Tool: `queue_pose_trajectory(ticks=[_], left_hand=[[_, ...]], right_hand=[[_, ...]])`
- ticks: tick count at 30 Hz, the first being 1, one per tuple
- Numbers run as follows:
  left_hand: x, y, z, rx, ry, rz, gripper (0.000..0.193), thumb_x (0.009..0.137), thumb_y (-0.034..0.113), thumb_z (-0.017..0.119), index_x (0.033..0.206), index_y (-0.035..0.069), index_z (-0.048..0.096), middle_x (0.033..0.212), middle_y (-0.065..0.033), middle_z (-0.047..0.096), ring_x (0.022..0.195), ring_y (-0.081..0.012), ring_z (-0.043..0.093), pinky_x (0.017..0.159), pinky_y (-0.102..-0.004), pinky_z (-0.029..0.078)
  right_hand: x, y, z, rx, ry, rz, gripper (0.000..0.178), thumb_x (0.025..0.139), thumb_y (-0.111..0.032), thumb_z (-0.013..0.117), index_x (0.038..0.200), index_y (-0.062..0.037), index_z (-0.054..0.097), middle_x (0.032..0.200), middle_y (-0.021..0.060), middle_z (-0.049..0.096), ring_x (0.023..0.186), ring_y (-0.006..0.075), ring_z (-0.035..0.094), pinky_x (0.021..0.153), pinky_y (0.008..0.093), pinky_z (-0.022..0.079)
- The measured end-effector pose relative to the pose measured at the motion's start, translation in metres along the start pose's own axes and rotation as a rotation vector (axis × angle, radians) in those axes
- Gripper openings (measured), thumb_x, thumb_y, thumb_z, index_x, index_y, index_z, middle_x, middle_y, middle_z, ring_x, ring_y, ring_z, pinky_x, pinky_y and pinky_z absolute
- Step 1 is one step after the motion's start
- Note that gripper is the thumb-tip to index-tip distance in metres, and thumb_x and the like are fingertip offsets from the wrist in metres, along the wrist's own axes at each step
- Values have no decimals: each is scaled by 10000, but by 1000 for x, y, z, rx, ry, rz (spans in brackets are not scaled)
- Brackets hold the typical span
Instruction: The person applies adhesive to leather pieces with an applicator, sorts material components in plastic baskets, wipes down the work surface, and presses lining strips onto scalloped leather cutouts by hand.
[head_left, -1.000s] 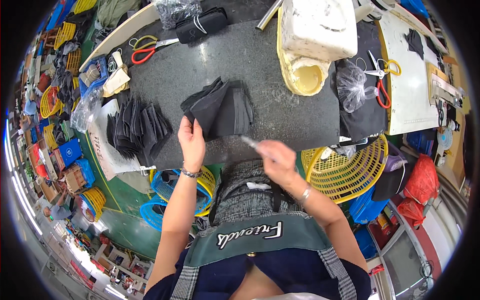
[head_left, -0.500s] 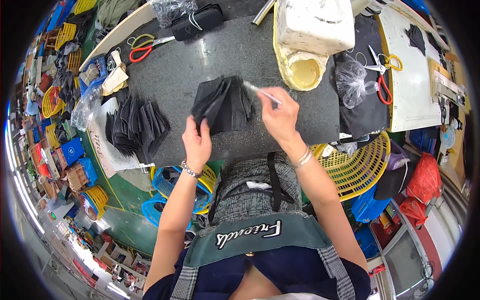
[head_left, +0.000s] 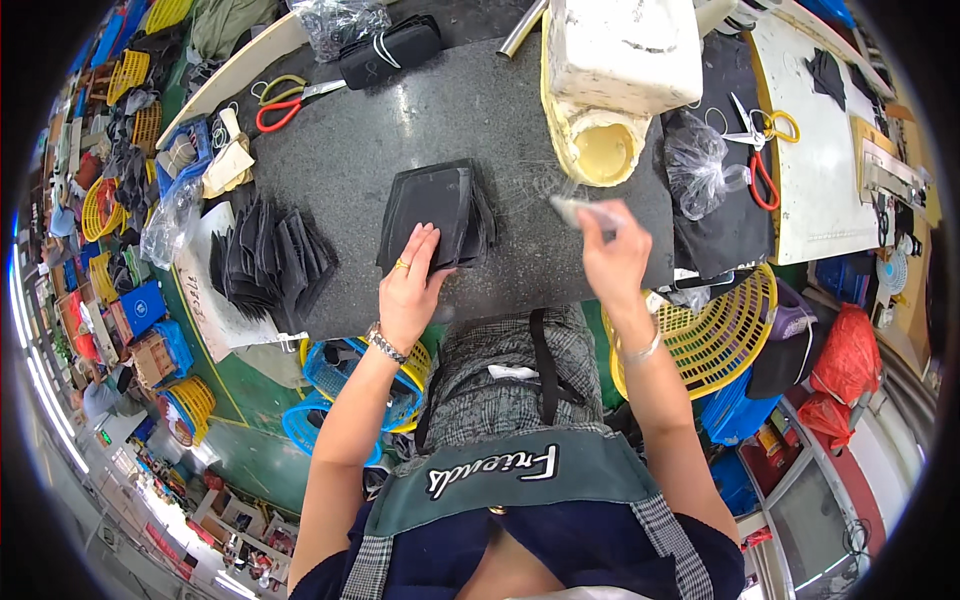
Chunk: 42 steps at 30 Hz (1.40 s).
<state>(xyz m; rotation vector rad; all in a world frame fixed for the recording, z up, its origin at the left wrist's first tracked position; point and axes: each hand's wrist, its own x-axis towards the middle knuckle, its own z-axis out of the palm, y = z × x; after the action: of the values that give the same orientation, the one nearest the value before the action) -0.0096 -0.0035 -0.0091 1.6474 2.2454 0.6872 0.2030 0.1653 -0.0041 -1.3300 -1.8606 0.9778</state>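
A stack of black fabric pieces (head_left: 432, 190) lies on the dark worktop, its edges fanned at the right. My left hand (head_left: 408, 280) rests on the stack's near part, fingers stretched flat over the top piece and thumb apart at the near edge. To the right, my right hand (head_left: 615, 258) is closed round a small brush (head_left: 568, 210), blurred by motion. The brush's pale tip points left, just below a yellowed round cup (head_left: 604, 152) at the front of a white block-shaped holder (head_left: 625, 55). A second fanned pile of black pieces (head_left: 268, 258) lies at the left.
Red-and-yellow scissors (head_left: 757, 140) lie at the right beside a clear plastic bag (head_left: 694, 165). Another pair of scissors (head_left: 285, 112) lies back left, near a black bundle (head_left: 390, 52). A yellow basket (head_left: 715, 345) stands below the worktop's right front edge.
My left hand has let the lifted corner of the pieces down and now lies flat on the stack. My right hand has moved right with the brush, away from the stack toward the cup.
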Motion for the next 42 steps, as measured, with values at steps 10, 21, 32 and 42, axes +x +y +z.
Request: queue_pose_trajectory(ticks=[10,21,32,42], left_hand=[[-10,-31,-8,-218,36,-232,412,825,18,708,1222,11,599,1083,-172,691,914,-299,700,780,-337,537],[7,-31,-3,-827,352,-521,252,917,40,661,1149,-31,593,1087,-79,688,982,-125,630,878,-266,500],[11,-40,-10,-915,366,-553,173,909,5,661,1077,-16,622,1035,-46,684,889,-86,613,809,-248,503],[2,-37,-26,-1075,483,-640,234,905,-4,655,1135,-29,624,1109,-62,680,980,-108,608,902,-252,469]], right_hand=[[-10,-32,43,368,-94,95,80,848,-71,726,890,-17,685,776,99,703,702,145,676,655,274,521],[9,-50,82,446,78,66,49,846,-32,694,892,-30,710,827,110,714,736,217,704,681,306,548],[17,-69,142,118,76,-540,119,753,31,687,862,-15,680,798,126,667,709,297,671,611,397,558],[16,-56,121,155,-116,-229,67,831,-30,666,892,-41,692,847,115,695,737,260,688,669,345,557]])
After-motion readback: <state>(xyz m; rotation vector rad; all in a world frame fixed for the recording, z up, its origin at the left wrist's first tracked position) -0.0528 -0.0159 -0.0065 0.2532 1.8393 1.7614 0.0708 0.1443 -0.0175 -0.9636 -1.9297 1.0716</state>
